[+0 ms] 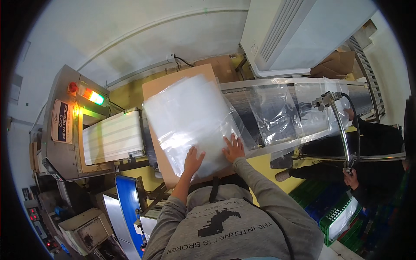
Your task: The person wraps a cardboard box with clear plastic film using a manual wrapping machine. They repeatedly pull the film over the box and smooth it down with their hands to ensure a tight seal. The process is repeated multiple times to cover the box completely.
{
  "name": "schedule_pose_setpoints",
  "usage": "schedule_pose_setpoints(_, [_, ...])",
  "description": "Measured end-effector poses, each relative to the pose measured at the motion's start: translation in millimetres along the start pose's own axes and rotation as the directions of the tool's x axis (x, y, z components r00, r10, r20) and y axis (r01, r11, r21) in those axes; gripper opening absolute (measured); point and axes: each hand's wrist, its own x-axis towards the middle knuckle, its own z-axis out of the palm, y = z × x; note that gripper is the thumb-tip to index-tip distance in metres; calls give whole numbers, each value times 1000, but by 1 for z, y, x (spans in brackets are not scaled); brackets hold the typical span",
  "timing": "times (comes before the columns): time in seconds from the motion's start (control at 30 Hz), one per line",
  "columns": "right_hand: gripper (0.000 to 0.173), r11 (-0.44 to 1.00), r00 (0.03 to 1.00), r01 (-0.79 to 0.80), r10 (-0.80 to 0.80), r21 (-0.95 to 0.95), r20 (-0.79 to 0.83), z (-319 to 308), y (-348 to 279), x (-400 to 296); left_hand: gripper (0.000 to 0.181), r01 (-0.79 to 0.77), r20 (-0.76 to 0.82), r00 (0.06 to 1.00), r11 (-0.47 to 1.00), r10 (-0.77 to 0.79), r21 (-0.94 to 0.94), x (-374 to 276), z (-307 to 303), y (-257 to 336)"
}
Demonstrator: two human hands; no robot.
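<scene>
A thick stack of clear plastic bags [191, 113] lies on a brown cardboard sheet [177, 80] in front of me. My left hand [194, 161] rests on the near left part of the stack, its thumb apart from the fingers. Farther right, my right hand [234, 149] lies flat with spread fingers near the right edge of the bags. Neither hand grips anything. Single clear bags [273, 110] are laid along the dark conveyor belt [239, 97] to the right, one overlapping the stack's side.
A metal detector [63, 120] with lit signal lamps [92, 96] stands left, its white belt [113, 138] running towards the cardboard. A co-worker's hand [351, 180] touches a metal stand [341, 130] on the right. Below is a green crate [331, 224]. A blue belt [126, 201] sits lower left.
</scene>
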Motion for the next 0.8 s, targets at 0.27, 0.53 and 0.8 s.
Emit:
schedule_pose_setpoints(0.27, [62,962,968,-252,251,-104,-26,-21,49,12,65,-89,99,994,914,53,397,-20,-1,6])
schedule_pose_setpoints(0.53, [61,898,910,-411,396,-156,-121,-37,86,13,55,-31,36,999,924,18,380,-23,-12,0])
schedule_pose_setpoints(0.8, [64,983,980,-137,116,-120,-164,-11,37,6,69,281,-380,908,928,-175,243,-38,-5,-2])
